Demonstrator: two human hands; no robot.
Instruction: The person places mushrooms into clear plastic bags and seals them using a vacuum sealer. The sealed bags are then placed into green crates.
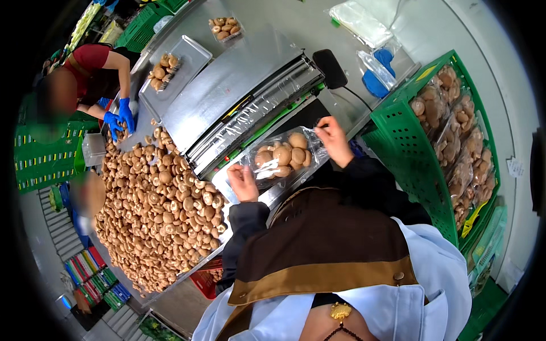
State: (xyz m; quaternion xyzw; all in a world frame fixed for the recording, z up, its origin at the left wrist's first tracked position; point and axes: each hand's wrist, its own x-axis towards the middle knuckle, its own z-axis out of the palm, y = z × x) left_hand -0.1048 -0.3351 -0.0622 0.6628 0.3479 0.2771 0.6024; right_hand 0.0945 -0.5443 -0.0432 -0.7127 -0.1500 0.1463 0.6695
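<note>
My left hand (pixel 244 183) grips the left end of a clear plastic bag (pixel 282 156) holding several brown mushrooms. My right hand (pixel 335 140) pinches the bag's upper right corner. The bag lies at the front of a steel sealing machine (pixel 230 94), between my two hands. A large heap of loose mushrooms (pixel 159 221) spreads over the steel surface to my left, beside my left arm.
A co-worker (pixel 96 68) in blue gloves reaches into the heap's far end. A green crate (pixel 401 128) of bagged mushrooms stands on my right. Behind are a metal tray (pixel 190 54), punnets of mushrooms (pixel 224 28), a black pad (pixel 330 68) and a blue object (pixel 375 77).
</note>
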